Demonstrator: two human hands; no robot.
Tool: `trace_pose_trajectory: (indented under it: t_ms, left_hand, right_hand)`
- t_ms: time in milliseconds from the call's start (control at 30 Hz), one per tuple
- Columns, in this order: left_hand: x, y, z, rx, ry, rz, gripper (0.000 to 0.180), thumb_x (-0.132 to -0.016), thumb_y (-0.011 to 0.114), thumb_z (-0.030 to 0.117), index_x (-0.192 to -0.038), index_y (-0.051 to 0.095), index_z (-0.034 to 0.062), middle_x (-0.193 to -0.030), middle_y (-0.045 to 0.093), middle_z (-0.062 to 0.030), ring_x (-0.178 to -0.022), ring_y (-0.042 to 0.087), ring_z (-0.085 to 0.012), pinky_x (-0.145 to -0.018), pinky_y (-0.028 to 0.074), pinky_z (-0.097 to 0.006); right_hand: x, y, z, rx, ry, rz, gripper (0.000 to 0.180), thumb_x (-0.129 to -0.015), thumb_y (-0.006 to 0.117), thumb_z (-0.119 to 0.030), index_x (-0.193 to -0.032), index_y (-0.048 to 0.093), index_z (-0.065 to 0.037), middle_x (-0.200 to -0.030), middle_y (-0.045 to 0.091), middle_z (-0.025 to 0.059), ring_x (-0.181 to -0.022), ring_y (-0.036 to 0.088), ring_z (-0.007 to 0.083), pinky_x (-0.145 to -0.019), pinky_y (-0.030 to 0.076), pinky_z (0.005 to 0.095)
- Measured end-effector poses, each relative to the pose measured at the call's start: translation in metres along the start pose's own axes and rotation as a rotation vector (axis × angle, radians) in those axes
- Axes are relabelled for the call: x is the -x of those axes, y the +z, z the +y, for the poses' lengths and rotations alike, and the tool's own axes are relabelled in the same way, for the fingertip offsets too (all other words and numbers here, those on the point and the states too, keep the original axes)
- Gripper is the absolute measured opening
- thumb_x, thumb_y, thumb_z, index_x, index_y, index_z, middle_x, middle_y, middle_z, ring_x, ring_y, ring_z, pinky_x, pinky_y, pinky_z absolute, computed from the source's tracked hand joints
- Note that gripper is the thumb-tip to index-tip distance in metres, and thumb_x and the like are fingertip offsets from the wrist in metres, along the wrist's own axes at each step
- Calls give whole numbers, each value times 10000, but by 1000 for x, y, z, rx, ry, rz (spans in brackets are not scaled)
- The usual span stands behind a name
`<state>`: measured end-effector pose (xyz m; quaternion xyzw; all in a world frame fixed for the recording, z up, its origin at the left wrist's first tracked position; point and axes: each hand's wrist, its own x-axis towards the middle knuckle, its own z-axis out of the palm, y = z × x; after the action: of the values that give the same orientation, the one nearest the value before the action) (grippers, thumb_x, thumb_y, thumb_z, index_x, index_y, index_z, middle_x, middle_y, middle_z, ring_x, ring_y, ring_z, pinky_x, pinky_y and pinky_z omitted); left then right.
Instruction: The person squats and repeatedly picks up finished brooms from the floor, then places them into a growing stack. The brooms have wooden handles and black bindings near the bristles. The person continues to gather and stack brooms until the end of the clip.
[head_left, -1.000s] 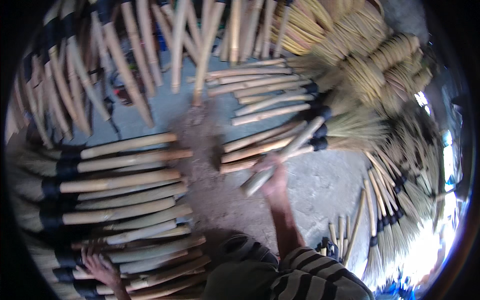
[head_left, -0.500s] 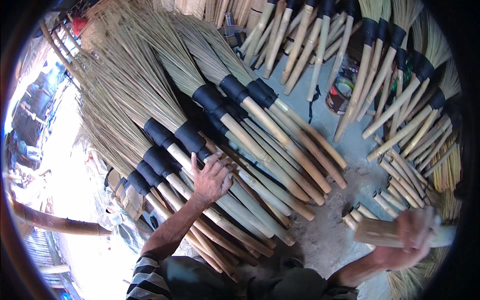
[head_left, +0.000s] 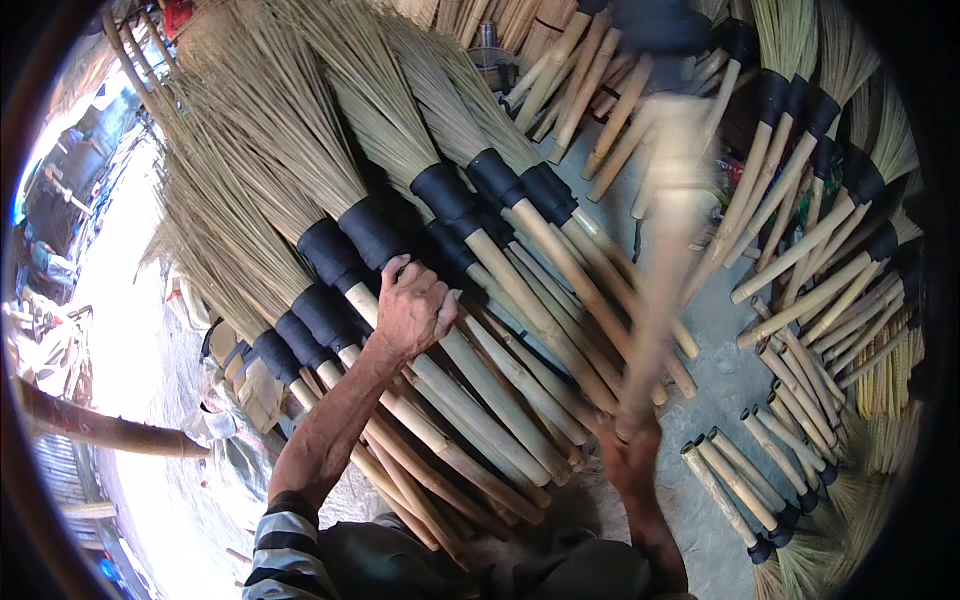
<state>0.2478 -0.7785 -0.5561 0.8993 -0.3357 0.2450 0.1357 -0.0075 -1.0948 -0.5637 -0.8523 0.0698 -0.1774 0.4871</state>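
Just below the black binding of a broom, my left hand is closed on the handle, knuckles up. That broom lies among several others side by side, their bristles fanning to the upper left and their handles pointing toward me. My right hand is raised in front of me at the handle ends. It grips the lower end of a long pale wooden club, held nearly upright, thin at my hand and wider above. Motion smears the club, and I cannot tell whether the dark patch at its top belongs to it.
More finished brooms stand or lean at the upper right, handles toward me. Short bamboo handles with black bindings lie at the lower right. A thick bamboo pole juts in from the left. Grey floor shows between the bundles.
My right hand has swung from the far lower right to the middle, lifting the wooden club from level to upright. My left hand stays at the same broom, and the view has shifted slightly.
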Motion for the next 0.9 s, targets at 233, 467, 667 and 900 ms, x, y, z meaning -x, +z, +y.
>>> trace_pose_trajectory:
  t_ms: [233, 467, 667, 900]
  left_hand:
    - [5, 0, 4, 130, -57, 110, 489, -828, 816, 80, -1274, 619, 43, -1413, 585, -168, -1316, 576, -380, -1185, 408, -549]
    - [-10, -7, 8, -17, 105, -65, 918, -717, 812, 98, -1587, 549, 231, -1712, 431, -87, -1609, 344, -362, -1285, 169, -701]
    - [-67, 12, 8, -180, 136, -192, 623, -993, 624, 280, -1610, 545, 240, -1731, 432, 10, -1648, 303, -274, -1275, 88, -756]
    - [-80, 18, 15, -201, 187, -91, 308, -961, 721, 286, -1248, 682, 180, -1335, 626, -20, -1380, 565, -236, -1236, 214, -685]
  right_hand:
    - [-10, 87, 54, 600, -158, -181, 793, -803, 843, -84, -1526, 520, -40, -1253, 617, 213, -1244, 571, 434, -1045, 454, 577]
    - [-7, 105, 70, 532, -2, -295, 895, -784, 789, -38, -1610, 444, -46, -1449, 598, 213, -1352, 542, 455, -1121, 434, 588]
    - [-44, 93, 76, 666, -45, -207, 944, -749, 806, -17, -1614, 429, -54, -1369, 577, 204, -1270, 530, 437, -1066, 426, 631]
    - [-24, 106, 76, 506, -14, -72, 869, -760, 746, 26, -1590, 551, -143, -1312, 623, 141, -1289, 545, 389, -1095, 421, 589]
